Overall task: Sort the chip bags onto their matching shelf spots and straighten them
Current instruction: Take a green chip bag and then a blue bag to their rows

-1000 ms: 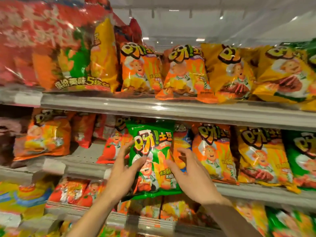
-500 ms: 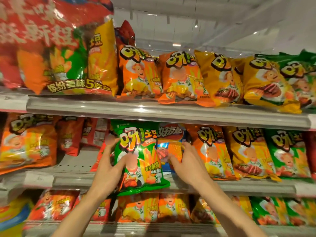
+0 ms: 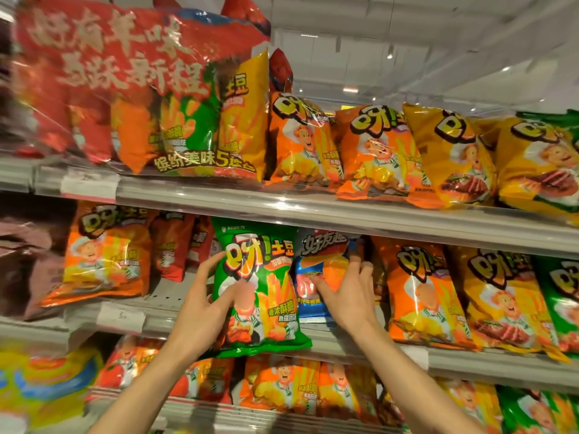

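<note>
A green chip bag (image 3: 266,277) stands upright at the front of the middle shelf (image 3: 454,361). My left hand (image 3: 210,305) holds its left edge, fingers spread on the front and thumb behind. Right beside it stands a blue and orange chip bag (image 3: 319,255). My right hand (image 3: 347,292) lies on this bag, with the fingertips curled over its upper right edge. To the right stand orange (image 3: 419,296), yellow (image 3: 501,299) and green bags (image 3: 560,296) in a row. Orange bags (image 3: 106,255) fill the left of the same shelf.
The top shelf (image 3: 282,208) carries a big red multipack (image 3: 125,89), then orange bags (image 3: 300,142) and yellow bags (image 3: 454,151). The lower shelf holds orange bags (image 3: 282,386) below my arms, with green ones (image 3: 526,411) at the right. A price tag (image 3: 120,317) hangs on the middle rail.
The view has shifted right and up a little. My right hand left the green bag and moved onto the blue and orange bag beside it. My left hand stayed on the green bag.
</note>
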Available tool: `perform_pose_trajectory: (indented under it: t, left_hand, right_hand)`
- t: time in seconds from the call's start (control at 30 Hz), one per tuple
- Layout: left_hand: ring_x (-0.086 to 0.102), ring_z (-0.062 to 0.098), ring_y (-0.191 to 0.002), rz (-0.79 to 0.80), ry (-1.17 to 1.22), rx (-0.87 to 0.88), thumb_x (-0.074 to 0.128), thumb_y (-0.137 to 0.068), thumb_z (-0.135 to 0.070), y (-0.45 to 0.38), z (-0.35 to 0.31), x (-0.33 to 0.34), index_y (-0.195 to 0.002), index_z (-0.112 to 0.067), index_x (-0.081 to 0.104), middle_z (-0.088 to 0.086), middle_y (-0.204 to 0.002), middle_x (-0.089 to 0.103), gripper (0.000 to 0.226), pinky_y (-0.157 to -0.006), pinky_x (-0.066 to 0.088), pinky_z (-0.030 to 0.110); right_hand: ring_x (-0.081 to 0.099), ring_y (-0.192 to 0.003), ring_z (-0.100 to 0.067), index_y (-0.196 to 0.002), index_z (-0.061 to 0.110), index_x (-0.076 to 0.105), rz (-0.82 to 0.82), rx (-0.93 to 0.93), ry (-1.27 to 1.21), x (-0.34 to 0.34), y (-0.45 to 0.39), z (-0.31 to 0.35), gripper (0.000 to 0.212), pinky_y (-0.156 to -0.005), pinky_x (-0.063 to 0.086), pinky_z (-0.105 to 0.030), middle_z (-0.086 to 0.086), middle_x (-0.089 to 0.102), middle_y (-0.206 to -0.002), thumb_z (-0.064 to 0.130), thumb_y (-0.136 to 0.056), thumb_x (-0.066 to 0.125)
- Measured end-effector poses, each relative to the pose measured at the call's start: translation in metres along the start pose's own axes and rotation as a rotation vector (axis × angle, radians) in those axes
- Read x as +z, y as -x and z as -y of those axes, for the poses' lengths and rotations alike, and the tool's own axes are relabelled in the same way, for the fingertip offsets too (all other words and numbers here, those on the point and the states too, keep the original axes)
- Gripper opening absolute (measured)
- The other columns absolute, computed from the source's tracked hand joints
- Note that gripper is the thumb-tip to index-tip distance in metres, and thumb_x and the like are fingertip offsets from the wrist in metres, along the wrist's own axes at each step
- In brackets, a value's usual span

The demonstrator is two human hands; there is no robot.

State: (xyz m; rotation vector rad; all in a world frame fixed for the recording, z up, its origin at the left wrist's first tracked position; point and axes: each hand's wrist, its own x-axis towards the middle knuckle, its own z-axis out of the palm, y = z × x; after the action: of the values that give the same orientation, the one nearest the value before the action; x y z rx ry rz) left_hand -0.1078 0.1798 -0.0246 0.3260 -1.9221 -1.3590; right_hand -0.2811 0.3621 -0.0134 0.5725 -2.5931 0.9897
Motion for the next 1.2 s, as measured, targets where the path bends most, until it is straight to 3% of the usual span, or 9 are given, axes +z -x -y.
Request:
perform_pose_trajectory:
  t: [0.13, 0.27, 0.47, 0.57, 0.63, 0.7, 0.83, 1.0, 1.2]
  left_hand:
    - [0.045, 0.005, -0.132, -0.014, -0.004, -0.004, 0.068, -0.09, -0.038, 0.001, 0.003, -0.007, -0.136, -0.048, 0.043, -0.021, -0.14, 0.05, 0.054, -0.109, 0.038, 0.036]
    - [0.043, 0.002, -0.132, -0.022, -0.022, -0.007, 0.067, -0.091, -0.035, 0.003, 0.002, -0.008, -0.138, -0.046, 0.043, -0.022, -0.14, 0.049, 0.054, -0.113, 0.035, 0.04]
    - [0.045, -0.001, -0.129, -0.012, -0.018, -0.002, 0.066, -0.091, -0.036, 0.006, 0.003, -0.007, -0.138, -0.045, 0.043, -0.022, -0.139, 0.05, 0.053, -0.108, 0.037, 0.032]
    - [0.046, -0.011, -0.124, -0.014, -0.005, 0.009, 0.067, -0.091, -0.036, 0.005, 0.005, 0.0, -0.138, -0.045, 0.043, -0.024, -0.136, 0.051, 0.054, -0.103, 0.039, 0.025]
    - [0.046, -0.024, -0.112, 0.0, 0.002, 0.008, 0.066, -0.092, -0.033, 0.003, 0.003, 0.011, -0.138, -0.043, 0.043, -0.028, -0.132, 0.05, 0.052, -0.089, 0.042, 0.01]
    - [0.047, -0.027, -0.105, -0.008, 0.003, 0.01, 0.066, -0.092, -0.031, -0.001, 0.001, 0.023, -0.137, -0.041, 0.044, -0.03, -0.129, 0.05, 0.051, -0.083, 0.044, 0.007]
    - [0.053, 0.003, -0.121, -0.039, -0.06, 0.027, 0.068, -0.091, -0.038, -0.02, -0.005, 0.063, -0.136, -0.037, 0.045, -0.015, -0.132, 0.054, 0.051, -0.106, 0.044, 0.037]
    - [0.042, 0.023, -0.136, -0.044, -0.261, 0.067, 0.063, -0.093, -0.042, -0.04, -0.015, 0.115, -0.148, -0.017, 0.035, 0.005, -0.147, 0.044, 0.067, -0.111, 0.036, 0.039]
    - [0.036, 0.03, -0.14, 0.109, -0.515, 0.064, 0.048, -0.095, -0.059, -0.043, -0.013, 0.136, -0.153, -0.017, 0.027, 0.014, -0.152, 0.037, 0.075, -0.111, 0.037, 0.046]
  right_hand:
    - [0.043, -0.133, -0.039, -0.148, 0.006, 0.028, 0.02, 0.028, -0.026, 0.002, -0.003, 0.007, 0.099, -0.107, 0.04, -0.041, -0.023, 0.034, -0.149, 0.065, -0.08, 0.068]
    - [0.057, -0.12, -0.034, -0.142, 0.005, 0.037, -0.035, -0.014, 0.001, -0.008, -0.004, 0.011, 0.088, -0.092, 0.048, -0.038, -0.017, 0.055, -0.132, 0.06, -0.081, 0.071]
    - [0.062, -0.107, -0.036, -0.121, 0.005, 0.051, 0.017, -0.015, 0.092, -0.057, -0.014, 0.013, 0.073, -0.078, 0.048, -0.037, -0.016, 0.064, -0.115, 0.062, -0.079, 0.071]
    - [0.061, -0.111, -0.035, -0.129, 0.007, 0.049, 0.059, 0.03, 0.031, -0.086, -0.012, 0.001, 0.08, -0.081, 0.049, -0.039, -0.014, 0.065, -0.119, 0.061, -0.076, 0.075]
    - [0.06, -0.114, -0.033, -0.138, 0.013, 0.044, 0.051, 0.029, -0.005, -0.104, -0.005, -0.012, 0.088, -0.087, 0.051, -0.041, -0.011, 0.065, -0.124, 0.062, -0.073, 0.076]
    - [0.06, -0.116, -0.029, -0.146, 0.019, 0.038, 0.048, 0.015, -0.048, -0.118, 0.008, -0.022, 0.093, -0.09, 0.051, -0.04, -0.006, 0.064, -0.128, 0.06, -0.073, 0.078]
    - [0.059, -0.109, -0.02, -0.149, 0.03, 0.034, 0.007, 0.002, -0.172, -0.138, 0.035, -0.046, 0.092, -0.085, 0.047, -0.035, 0.005, 0.059, -0.12, 0.05, -0.074, 0.082]
    - [0.061, -0.085, 0.001, -0.141, 0.037, 0.039, -0.038, 0.005, -0.265, -0.148, 0.053, -0.074, 0.081, -0.065, 0.044, -0.018, 0.021, 0.061, -0.103, 0.041, -0.074, 0.084]
    - [0.063, -0.082, 0.011, -0.137, 0.04, 0.039, -0.026, 0.019, -0.351, -0.151, 0.055, -0.085, 0.079, -0.063, 0.047, -0.014, 0.02, 0.063, -0.101, 0.04, -0.073, 0.085]
